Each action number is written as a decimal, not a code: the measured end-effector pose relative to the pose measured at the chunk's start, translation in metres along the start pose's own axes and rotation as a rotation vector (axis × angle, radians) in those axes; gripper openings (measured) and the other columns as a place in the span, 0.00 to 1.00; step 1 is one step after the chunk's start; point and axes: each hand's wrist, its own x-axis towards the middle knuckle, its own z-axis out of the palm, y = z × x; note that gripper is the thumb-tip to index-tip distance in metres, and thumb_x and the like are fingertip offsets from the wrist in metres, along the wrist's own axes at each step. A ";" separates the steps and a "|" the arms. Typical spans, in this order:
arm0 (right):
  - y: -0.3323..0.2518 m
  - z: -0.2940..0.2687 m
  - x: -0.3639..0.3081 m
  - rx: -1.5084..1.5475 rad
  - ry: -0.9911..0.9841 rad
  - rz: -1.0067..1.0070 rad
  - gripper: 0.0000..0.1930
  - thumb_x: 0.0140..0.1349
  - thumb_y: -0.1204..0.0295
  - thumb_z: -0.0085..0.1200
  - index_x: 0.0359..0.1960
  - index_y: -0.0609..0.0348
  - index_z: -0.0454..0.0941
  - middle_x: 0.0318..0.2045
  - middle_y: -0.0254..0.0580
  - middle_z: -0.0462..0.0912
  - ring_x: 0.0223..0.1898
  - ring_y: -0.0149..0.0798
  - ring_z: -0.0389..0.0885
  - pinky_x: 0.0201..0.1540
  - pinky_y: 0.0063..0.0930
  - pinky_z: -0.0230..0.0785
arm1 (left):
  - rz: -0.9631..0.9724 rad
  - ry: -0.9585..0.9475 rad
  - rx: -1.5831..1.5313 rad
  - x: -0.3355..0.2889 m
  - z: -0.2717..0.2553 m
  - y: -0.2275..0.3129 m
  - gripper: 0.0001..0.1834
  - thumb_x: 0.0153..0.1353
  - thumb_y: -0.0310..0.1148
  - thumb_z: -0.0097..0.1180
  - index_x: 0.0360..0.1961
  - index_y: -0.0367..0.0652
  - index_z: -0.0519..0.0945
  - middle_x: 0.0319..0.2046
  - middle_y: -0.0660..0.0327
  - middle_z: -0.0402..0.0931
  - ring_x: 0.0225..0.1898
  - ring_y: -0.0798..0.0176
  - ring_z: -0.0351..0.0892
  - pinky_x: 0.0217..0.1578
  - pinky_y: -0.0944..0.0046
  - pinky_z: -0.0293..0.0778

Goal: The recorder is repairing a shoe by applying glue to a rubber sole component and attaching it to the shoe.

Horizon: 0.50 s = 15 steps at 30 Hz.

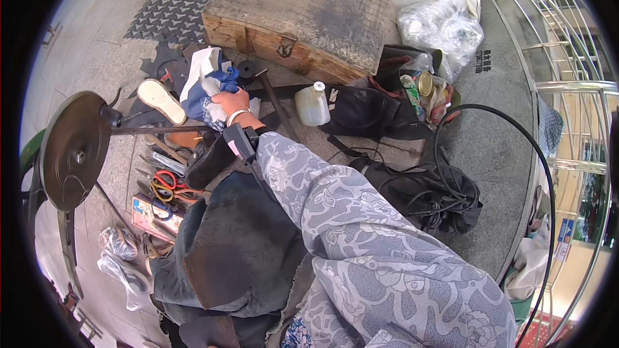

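My right hand (234, 102) reaches out ahead of me in a grey floral sleeve, a white bracelet and a dark boxy device at its wrist. Its fingers are closed round a bunched blue and white cloth (205, 80). Just left of the cloth lies a pale shoe sole (161, 101). A dark shoe (209, 161) rests below the wrist. To the right of the hand stands a translucent plastic bottle (313, 104) with a white cap. Across my lap spreads a dark, worn apron (238, 245) with a brown patch. My left hand does not show.
An old wooden chest (303, 13) stands ahead. Left are a round metal wheel (76, 151) on a stand, red-handled scissors (164, 181) and other tools. Right are black bags (425, 193), a looping black cable (545, 154), a clear plastic bag (442, 26) and metal railings (574, 85).
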 end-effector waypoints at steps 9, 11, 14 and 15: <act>-0.125 0.013 -0.018 0.698 -0.141 0.102 0.15 0.39 0.80 0.57 0.33 0.65 0.73 0.28 0.44 0.78 0.28 0.41 0.77 0.33 0.36 0.70 | 0.039 -0.091 -0.029 0.013 0.005 0.012 0.16 0.60 0.20 0.41 0.46 0.44 0.75 0.52 0.45 0.67 0.47 0.42 0.71 0.48 0.46 0.66; -0.147 0.002 -0.008 0.797 -0.238 0.075 0.14 0.42 0.80 0.57 0.34 0.64 0.74 0.28 0.43 0.78 0.28 0.42 0.78 0.33 0.36 0.71 | 0.101 -0.111 -0.098 0.016 0.010 0.022 0.16 0.61 0.20 0.40 0.46 0.44 0.75 0.52 0.45 0.66 0.47 0.42 0.70 0.48 0.46 0.66; -0.191 -0.023 -0.001 0.996 -0.321 0.062 0.16 0.42 0.80 0.55 0.37 0.66 0.72 0.30 0.45 0.77 0.28 0.45 0.77 0.33 0.39 0.72 | 0.043 -0.131 -0.141 0.021 0.019 0.042 0.17 0.61 0.20 0.39 0.47 0.43 0.75 0.53 0.45 0.64 0.48 0.42 0.69 0.48 0.46 0.67; -0.210 -0.036 -0.010 1.001 -0.364 0.033 0.15 0.44 0.80 0.54 0.38 0.65 0.72 0.31 0.45 0.77 0.29 0.46 0.78 0.34 0.40 0.72 | 0.037 -0.131 -0.150 0.021 0.020 0.043 0.16 0.61 0.20 0.39 0.47 0.42 0.75 0.53 0.45 0.65 0.49 0.43 0.69 0.49 0.48 0.67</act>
